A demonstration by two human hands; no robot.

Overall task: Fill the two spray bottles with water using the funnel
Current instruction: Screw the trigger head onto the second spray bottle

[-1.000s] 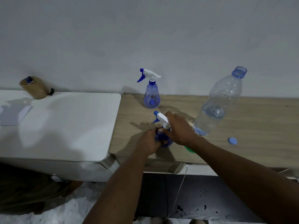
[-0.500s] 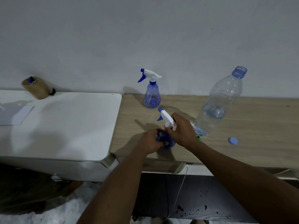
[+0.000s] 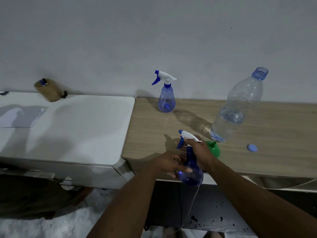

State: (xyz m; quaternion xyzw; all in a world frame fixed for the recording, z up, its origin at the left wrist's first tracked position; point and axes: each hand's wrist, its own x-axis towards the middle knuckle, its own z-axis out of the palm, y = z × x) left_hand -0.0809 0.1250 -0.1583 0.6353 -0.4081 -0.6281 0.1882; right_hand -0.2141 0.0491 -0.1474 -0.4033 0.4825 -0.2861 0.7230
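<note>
A blue spray bottle (image 3: 191, 174) with a white and blue trigger head is lifted over the front edge of the wooden table (image 3: 274, 143). My right hand (image 3: 200, 152) grips its neck and head from the right. My left hand (image 3: 169, 163) holds its round body from the left. A green funnel (image 3: 214, 149) lies on the table just behind my right hand. The second spray bottle (image 3: 166, 98) stands upright near the wall. A large clear water bottle (image 3: 238, 107), uncapped and partly full, stands to the right.
The blue cap (image 3: 252, 148) of the water bottle lies on the wood right of the funnel. A white table (image 3: 77, 127) adjoins on the left, with paper (image 3: 18, 117) and a tan holder (image 3: 48, 91) with pens. A cable hangs below the table edge.
Both hands have raised the near spray bottle off the table and drawn it toward me, past the front edge. The green funnel behind my right hand has come into full view.
</note>
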